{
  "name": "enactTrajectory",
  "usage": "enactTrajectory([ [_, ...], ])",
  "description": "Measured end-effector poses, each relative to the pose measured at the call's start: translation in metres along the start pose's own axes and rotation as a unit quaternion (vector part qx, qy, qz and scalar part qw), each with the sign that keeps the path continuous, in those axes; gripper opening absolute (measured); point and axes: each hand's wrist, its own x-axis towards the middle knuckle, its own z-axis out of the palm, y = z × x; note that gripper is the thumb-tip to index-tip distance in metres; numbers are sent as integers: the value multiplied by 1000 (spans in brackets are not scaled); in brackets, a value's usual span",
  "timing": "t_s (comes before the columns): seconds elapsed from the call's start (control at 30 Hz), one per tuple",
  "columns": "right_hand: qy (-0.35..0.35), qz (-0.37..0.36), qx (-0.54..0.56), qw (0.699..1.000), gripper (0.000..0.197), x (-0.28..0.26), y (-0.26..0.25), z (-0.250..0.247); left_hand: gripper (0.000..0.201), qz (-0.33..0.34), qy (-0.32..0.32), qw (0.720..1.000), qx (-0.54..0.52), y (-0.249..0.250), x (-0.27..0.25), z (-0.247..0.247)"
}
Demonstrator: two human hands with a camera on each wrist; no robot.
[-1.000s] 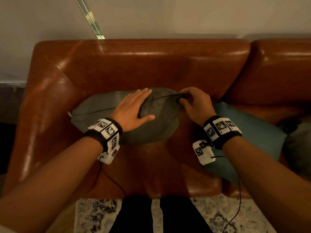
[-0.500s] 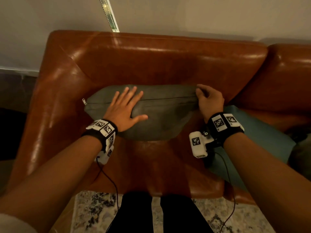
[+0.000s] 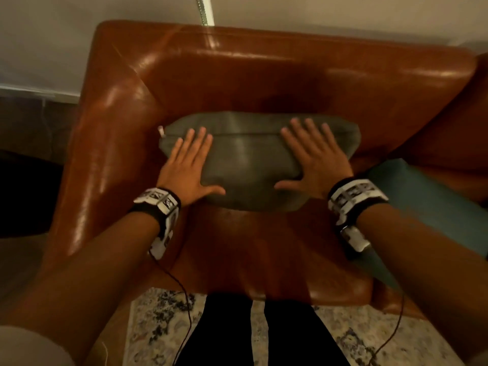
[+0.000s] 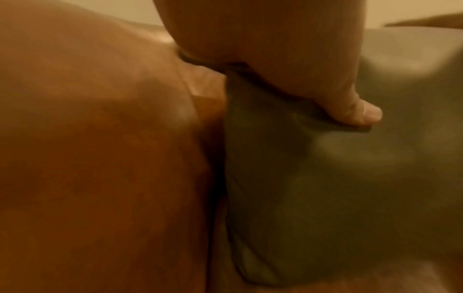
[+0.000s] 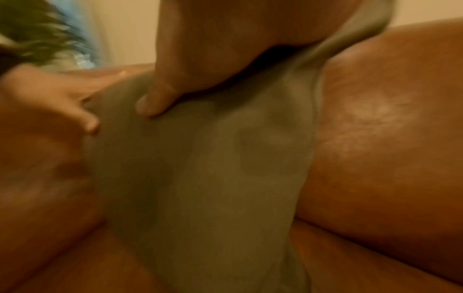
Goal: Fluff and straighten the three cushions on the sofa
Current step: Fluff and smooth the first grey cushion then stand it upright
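Note:
A grey-green cushion leans against the backrest of the brown leather sofa, zip edge up with the pull at its left end. My left hand lies flat on the cushion's left front, fingers straight and spread. On its right front my right hand presses the same way. In the left wrist view the thumb rests on the cushion; the right wrist view shows the cushion under my thumb. A teal cushion lies flat on the seat to the right, partly under my right forearm.
The sofa's left armrest stands close to the cushion's left end. A second backrest section continues to the right. A patterned rug and my dark trouser legs are at the seat's front edge. A white wall rises behind.
My right hand has let go of the cushion's right top corner and now lies flat on its front. The left hand slid a little left. The cushion sits straighter against the backrest.

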Motion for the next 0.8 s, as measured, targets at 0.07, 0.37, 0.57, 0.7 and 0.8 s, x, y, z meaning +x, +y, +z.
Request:
enactTrajectory([
  [0.07, -29, 48, 17, 998, 130, 12, 19, -10, 129, -35, -2, 999, 3, -16, 9, -7],
  [0.37, -184, 101, 83, 974, 158, 30, 44, -37, 148, -275, 52, 779, -561, 16, -3, -10],
  [0.57, -134, 129, 152, 971, 155, 33, 8, -29, 89, -233, 27, 836, -496, 25, -1, -40],
  [0.7, -69, 170, 292, 938, 144, 4, 18, -37, 76, -134, 135, 904, -383, 39, 2, -93],
  [0.8, -111, 217, 349, 905, 149, -14, 25, -20, 87, -48, 110, 934, -337, 60, 26, -123],
])
